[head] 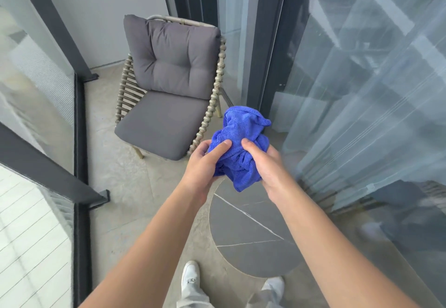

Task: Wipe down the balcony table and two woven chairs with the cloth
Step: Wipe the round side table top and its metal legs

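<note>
Head view looks down on a narrow balcony. Both bare arms reach forward and meet in the middle of the picture, where a bunched blue cloth [241, 148] is held up in the air between the two hands. The left hand [205, 162] grips the cloth's left side, its thumb pressed flat over the top of the fabric and the fingers curled beneath. The right hand [263, 162] grips the right side, thumb laid on the folds and fingers wrapped round the back. A loose corner of the cloth sticks up and away from the hands, and another hangs below them.

Under the hands stands a round table [251, 230] with a dark grey stone top crossed by thin white veins; the cloth hangs above its far edge and does not touch it. The forearms cross over the table's left and right edges.

Beyond the table's far edge, well apart from it, a woven chair [166, 95] stands against the back wall, with a grey seat cushion and a tufted grey back cushion leaning upright in a pale rope-wound frame.

On the left runs a glass railing [48, 119] with dark posts. On the right is a sliding glass door [350, 78] with sheer curtains behind it. The floor [125, 187] is pale grey stone. At the near edge of the picture, two white shoes [190, 274] and light trouser legs show beside the table.
</note>
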